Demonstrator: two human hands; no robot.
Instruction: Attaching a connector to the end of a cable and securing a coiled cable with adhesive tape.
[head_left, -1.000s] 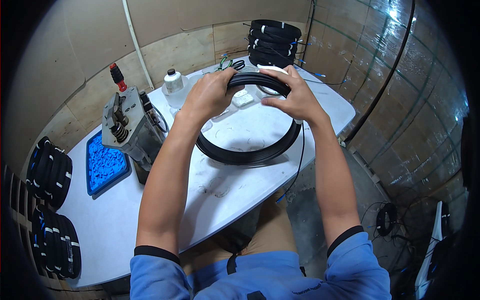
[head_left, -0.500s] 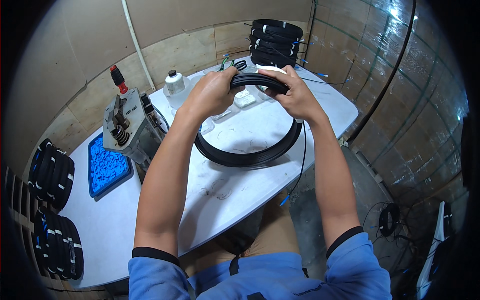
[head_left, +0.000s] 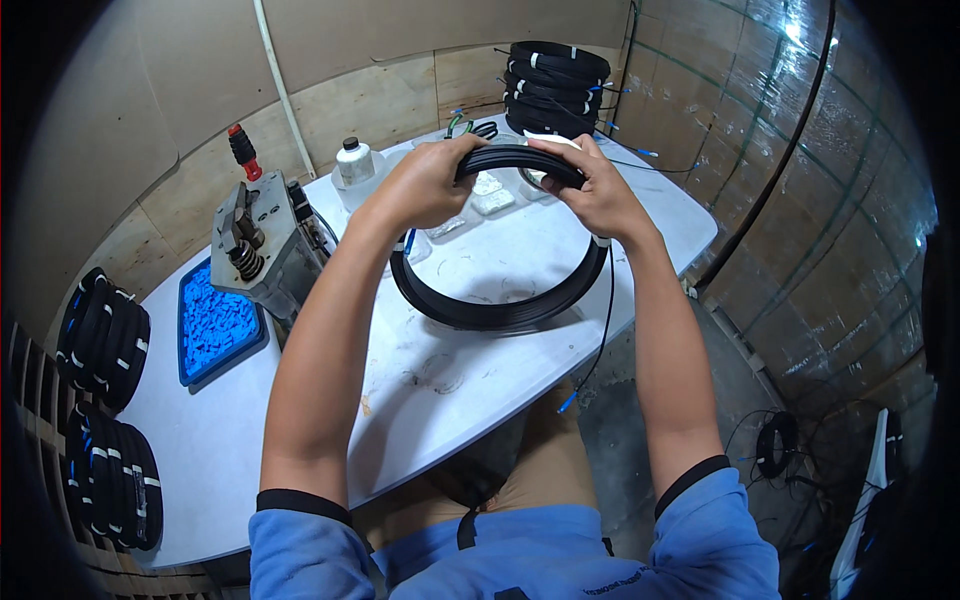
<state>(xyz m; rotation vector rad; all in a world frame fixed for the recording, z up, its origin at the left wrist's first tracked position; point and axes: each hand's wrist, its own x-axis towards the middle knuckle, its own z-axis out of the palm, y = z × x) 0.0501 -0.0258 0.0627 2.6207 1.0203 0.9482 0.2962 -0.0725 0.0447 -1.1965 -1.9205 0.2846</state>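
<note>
both hands held one black cable coil (head_left: 500, 300) up over the white table (head_left: 300, 420), gripping its top arc. the left hand (head_left: 425, 185) was closed around the arc from the left, fingers curled over the top of the bundle and thumb underneath, so the strands were pinched together inside the fist. the right hand (head_left: 590, 190) was clamped on the same arc just to the right, fingers wrapped over it and a strip of white tape (head_left: 550, 140) showing at the fingertips. the two grips sat close together, with a short run of bare coil between them.

below the grips the coil hung as a wide loop, its lower curve close to the tabletop; whether it touched the table i could not tell. a white band (head_left: 601, 241) wrapped the coil just under the right wrist. a thin black lead (head_left: 600, 340) dropped from that side of the coil past the table edge and ended in a blue tip (head_left: 565, 402).

beyond the grips, at the far end of the table, stood a stack of finished coils (head_left: 555, 85). to the left of the left hand stood a small white bottle (head_left: 352, 162), and further left a grey metal machine (head_left: 265, 240) with a red-topped handle (head_left: 240, 145). past that lay a blue tray (head_left: 215, 322) filled with small blue pieces. well to the left, off the table, more black coils (head_left: 105, 340) stood on edge in a rack.
</note>
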